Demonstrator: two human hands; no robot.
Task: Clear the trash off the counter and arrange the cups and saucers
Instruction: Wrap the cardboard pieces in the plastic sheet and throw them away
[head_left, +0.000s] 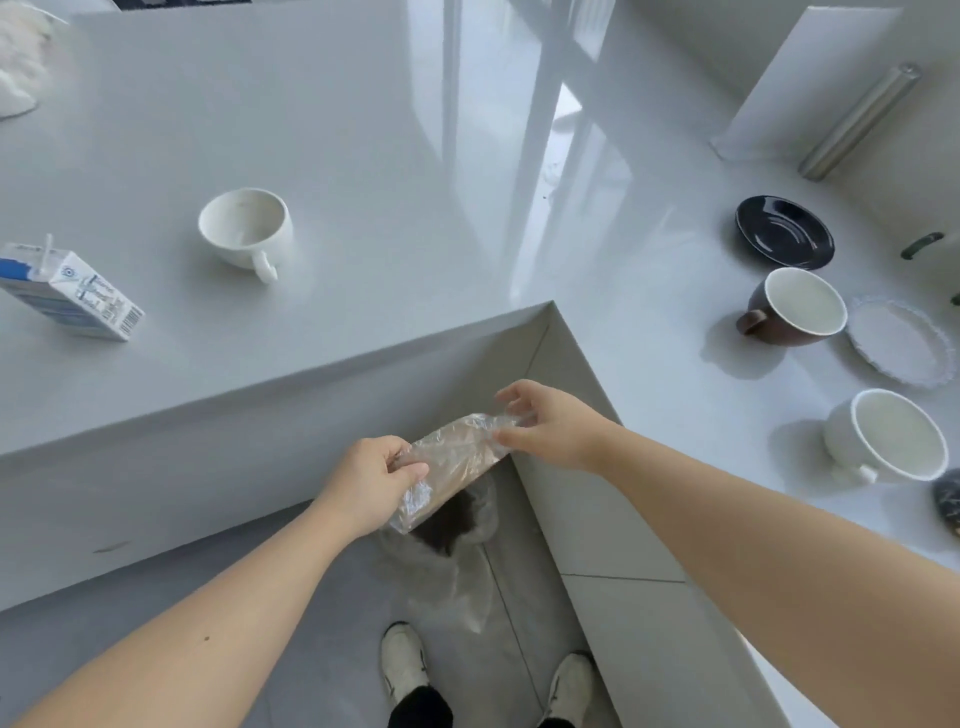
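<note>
Holding a crumpled clear plastic wrapper (451, 457) between both hands, I have it off the counter and out over the gap in the counter's inner corner. My left hand (371, 480) is pinched shut on its near end, thumb over fingers; my right hand (545, 423) clamps the far end between thumb and fingertips, the other fingers loose. Directly below my grip hangs a translucent bin bag (447, 561) with something dark inside (its mouth is partly hidden by the wrapper, so I cannot tell how wide it gapes).

To do this well, I judge I should bunch the film smaller and lower both hands toward the bag's mouth before letting go, since light plastic drifts and clings to fingers. Releasing the right pinch first and letting the left guide it down seems safest.

Left of my grip, on the counter (363, 156), a milk carton (72, 291) lies tipped, with a white cup (244, 228) beyond it. Right of my grip sit a brown cup (795, 306), a black saucer (784, 231), a white lacy saucer (898, 343) and another white cup (888, 436).
</note>
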